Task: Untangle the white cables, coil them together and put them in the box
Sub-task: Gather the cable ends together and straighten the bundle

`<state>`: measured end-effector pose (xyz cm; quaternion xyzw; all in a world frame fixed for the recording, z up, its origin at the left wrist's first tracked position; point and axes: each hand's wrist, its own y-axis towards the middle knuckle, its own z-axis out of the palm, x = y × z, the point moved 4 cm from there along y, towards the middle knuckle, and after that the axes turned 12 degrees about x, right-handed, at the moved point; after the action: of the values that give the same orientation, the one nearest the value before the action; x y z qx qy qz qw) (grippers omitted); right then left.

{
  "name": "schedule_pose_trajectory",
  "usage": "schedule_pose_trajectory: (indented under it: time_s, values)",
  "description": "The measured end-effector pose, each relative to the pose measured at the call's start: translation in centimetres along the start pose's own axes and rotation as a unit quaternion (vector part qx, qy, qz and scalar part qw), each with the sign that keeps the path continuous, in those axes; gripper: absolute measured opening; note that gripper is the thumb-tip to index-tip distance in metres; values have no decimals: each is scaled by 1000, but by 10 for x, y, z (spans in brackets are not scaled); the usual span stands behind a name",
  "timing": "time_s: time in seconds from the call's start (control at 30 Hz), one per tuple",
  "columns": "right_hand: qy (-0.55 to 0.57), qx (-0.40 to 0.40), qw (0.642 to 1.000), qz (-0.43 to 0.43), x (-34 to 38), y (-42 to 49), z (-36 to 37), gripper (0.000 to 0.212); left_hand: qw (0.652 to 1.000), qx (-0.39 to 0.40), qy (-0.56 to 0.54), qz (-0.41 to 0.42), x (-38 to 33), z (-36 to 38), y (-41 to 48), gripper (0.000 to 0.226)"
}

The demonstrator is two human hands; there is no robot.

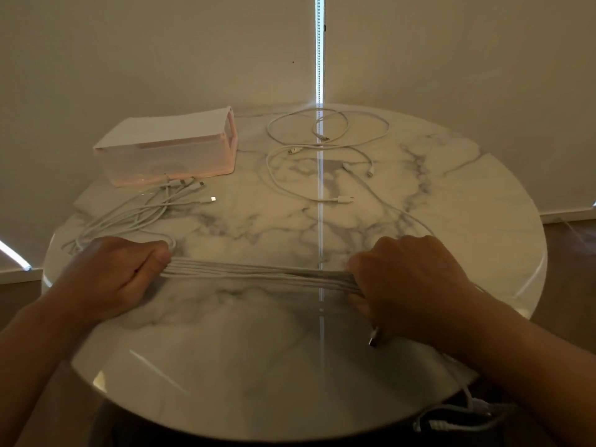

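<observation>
The left forearm comes in from the near-left edge of the round marble table (290, 375), low over the top. The left hand (119, 272) lies knuckles up near the left edge, its fingers curled in and the thumb pressed against them, gripping one end of a bundle of white cables (258, 272).

Behind that hand, slack loops of the same cables (129, 217) trail across the table towards the box (167, 146). Their plugs (196, 188) lie fanned out just in front of it. The box sits at the far-left edge, translucent and pale, with a pink frame at its right end.

The bundle runs flat and taut across the table from one hand to the other, several strands side by side, parallel to the near edge.

Further back, right of the box and near the far edge, loose white cables (325, 130) lie in open loops, well apart from the hands.

The right hand (409, 279) is on the right side of the table, back upward, with the forearm reaching in from the near-right. Its fingers are curled under and closed round the other end of the bundle. A plug (374, 338) sticks out beneath the hand. More cable ends (467, 411) hang off the near-right edge, below the forearm.
</observation>
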<state>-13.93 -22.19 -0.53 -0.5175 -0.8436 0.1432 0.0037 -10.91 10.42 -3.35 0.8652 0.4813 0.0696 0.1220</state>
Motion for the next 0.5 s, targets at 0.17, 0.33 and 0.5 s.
schedule_pose_trajectory:
  time_s: [0.17, 0.33, 0.5]
  values:
    - [-10, -37, 999, 16, -8, 4, -6, 40, 999, 31, -24, -24, -12, 3, -4, 50]
    - [-13, -29, 999, 18, -10, 3, -5, 37, 991, 105, -85, 14, -56, -10, 15, 27]
    - [-25, 2, 1000, 9, -2, 8, -4, 32, 973, 134, -168, 86, -153, -4, 62, 48]
